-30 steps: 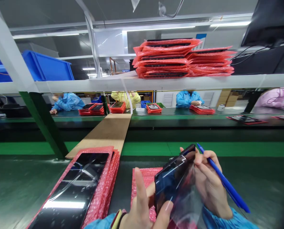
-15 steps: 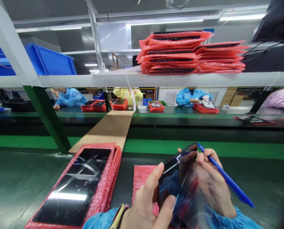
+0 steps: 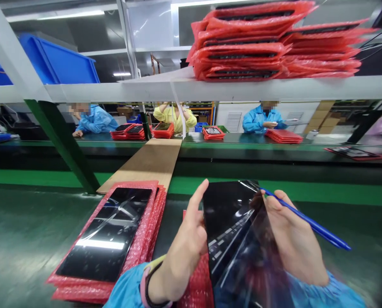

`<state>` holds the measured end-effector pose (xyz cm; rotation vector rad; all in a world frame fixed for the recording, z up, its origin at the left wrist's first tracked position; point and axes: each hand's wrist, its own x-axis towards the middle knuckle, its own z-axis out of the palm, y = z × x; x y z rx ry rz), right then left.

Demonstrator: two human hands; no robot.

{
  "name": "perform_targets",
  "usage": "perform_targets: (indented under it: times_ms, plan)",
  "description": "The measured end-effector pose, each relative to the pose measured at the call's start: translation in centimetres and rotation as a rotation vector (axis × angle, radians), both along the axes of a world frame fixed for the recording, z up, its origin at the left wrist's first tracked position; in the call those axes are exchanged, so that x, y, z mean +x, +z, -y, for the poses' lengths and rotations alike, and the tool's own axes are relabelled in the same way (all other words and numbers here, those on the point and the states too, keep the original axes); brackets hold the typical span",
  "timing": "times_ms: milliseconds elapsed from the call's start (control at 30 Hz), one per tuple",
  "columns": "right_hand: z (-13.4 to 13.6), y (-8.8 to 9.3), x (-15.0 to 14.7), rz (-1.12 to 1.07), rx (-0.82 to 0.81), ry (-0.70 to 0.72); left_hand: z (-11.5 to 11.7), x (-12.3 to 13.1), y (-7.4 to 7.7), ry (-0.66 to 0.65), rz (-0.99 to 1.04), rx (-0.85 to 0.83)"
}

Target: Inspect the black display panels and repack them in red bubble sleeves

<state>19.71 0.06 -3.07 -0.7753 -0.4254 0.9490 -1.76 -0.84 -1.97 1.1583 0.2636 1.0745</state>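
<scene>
A glossy black panel (image 3: 232,239) stands tilted up in front of me, with a clear film along its right side. My left hand (image 3: 187,244) grips the panel's left edge, forefinger pointing up. My right hand (image 3: 293,231) pinches the film near the top right corner and also holds a blue pen (image 3: 315,226) that slants down to the right. Beneath the panel lies red bubble wrap (image 3: 195,282). To the left, another black panel (image 3: 107,235) rests on a stack of red bubble-wrap sleeves (image 3: 146,231).
A shelf (image 3: 114,92) crosses above, bearing red-wrapped stacks (image 3: 239,47) and blue bins (image 3: 59,60). A green post (image 3: 63,145) stands left. A wooden board (image 3: 146,160) spans to the far bench, where several people in blue, yellow and pink sit.
The panel has turned so its face shows more broadly toward me. My left hand has shifted upward along its edge, and the view has tipped slightly down.
</scene>
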Motion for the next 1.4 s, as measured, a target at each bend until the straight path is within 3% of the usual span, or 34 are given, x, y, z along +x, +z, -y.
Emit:
perform_targets:
  times_ms: [67, 300, 633, 967, 1200, 1400]
  plan:
    - [-0.1, 0.2, 0.1, -0.061, -0.014, -0.03, -0.3, 0.0, 0.2, -0.04, 0.072, -0.065]
    - [0.0, 1.1, -0.1, -0.272, 0.054, 0.068, -0.7, 0.4, 0.9, -0.109, 0.276, -0.151]
    - [0.7, 2.2, -0.5, -0.486, -0.002, 0.08, -0.6, 0.3, 1.1, -0.119, 0.278, -0.234]
    - [-0.3, 2.1, -0.6, -0.414, -0.123, 0.046, -0.7, 0.2, 1.3, -0.139, 0.247, -0.261]
    - [-0.2, 1.9, -0.8, -0.42, -0.113, 0.096, -0.5, 0.1, 1.2, -0.106, 0.236, -0.29]
    - [-0.4, 1.0, -0.6, -0.256, -0.152, 0.067, -0.6, 0.6, 0.8, -0.115, 0.262, -0.194]
